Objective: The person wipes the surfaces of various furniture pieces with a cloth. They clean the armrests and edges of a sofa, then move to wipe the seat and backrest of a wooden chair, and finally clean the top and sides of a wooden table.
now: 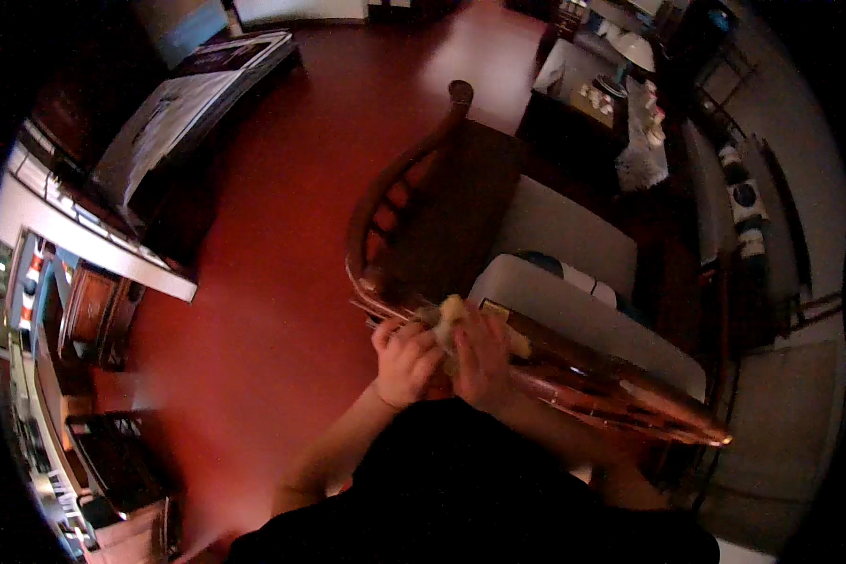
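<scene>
Both my hands are at the back of a dark wooden settee (620,402), close in front of my body. Curled fingers close my left hand (409,362) at the corner of the back, against a crumpled yellowish cloth (454,310). Beside it, my right hand (482,362) presses down on the same cloth, and part of the cloth sticks out past its right side. The polished top rail shines to the right of my hands. Dim light and blur hide the exact grip of the fingertips.
The settee has a curved armrest (362,221) and grey cushions (564,226). A low table (583,94) with small items stands at the far right, near another cushioned seat (710,202). A mirror-like panelled cabinet (197,108) is far left, above reddish floor (254,235).
</scene>
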A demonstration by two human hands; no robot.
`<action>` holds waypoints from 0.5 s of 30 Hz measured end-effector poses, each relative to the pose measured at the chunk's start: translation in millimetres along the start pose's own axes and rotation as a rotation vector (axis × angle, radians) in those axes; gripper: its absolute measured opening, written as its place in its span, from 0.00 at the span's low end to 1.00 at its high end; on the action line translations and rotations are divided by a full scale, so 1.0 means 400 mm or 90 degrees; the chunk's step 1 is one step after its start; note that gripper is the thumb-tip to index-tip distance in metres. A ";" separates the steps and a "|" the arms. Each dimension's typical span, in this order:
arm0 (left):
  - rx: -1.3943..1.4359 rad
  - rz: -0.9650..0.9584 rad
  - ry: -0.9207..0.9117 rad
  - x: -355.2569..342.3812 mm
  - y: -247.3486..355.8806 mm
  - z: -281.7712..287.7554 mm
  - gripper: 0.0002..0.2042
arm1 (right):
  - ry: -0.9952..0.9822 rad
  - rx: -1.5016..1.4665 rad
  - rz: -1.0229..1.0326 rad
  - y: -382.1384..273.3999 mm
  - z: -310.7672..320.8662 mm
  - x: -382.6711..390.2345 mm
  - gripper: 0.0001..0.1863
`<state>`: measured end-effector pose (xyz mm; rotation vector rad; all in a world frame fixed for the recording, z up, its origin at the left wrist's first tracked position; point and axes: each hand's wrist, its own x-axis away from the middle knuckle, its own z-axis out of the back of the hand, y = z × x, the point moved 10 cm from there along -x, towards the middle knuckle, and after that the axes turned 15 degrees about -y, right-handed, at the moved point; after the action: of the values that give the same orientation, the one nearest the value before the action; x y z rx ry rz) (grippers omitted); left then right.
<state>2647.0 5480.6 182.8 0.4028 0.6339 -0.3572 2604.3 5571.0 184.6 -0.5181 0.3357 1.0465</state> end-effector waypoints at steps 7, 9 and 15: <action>-0.169 0.100 -0.178 0.077 -0.289 -0.084 0.19 | -0.183 -0.029 -0.039 0.043 -0.349 -0.141 0.29; -0.162 0.080 -0.238 0.061 -0.300 -0.114 0.20 | -0.157 -0.037 -0.077 0.053 -0.352 -0.144 0.31; -0.026 -0.038 -0.282 0.052 -0.198 -0.228 0.19 | -0.361 -0.021 -0.253 0.137 -0.360 0.007 0.33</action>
<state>2582.8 5450.7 82.9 0.2538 0.2204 -0.4727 2554.2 5514.9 50.0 -0.2806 -0.2788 0.7694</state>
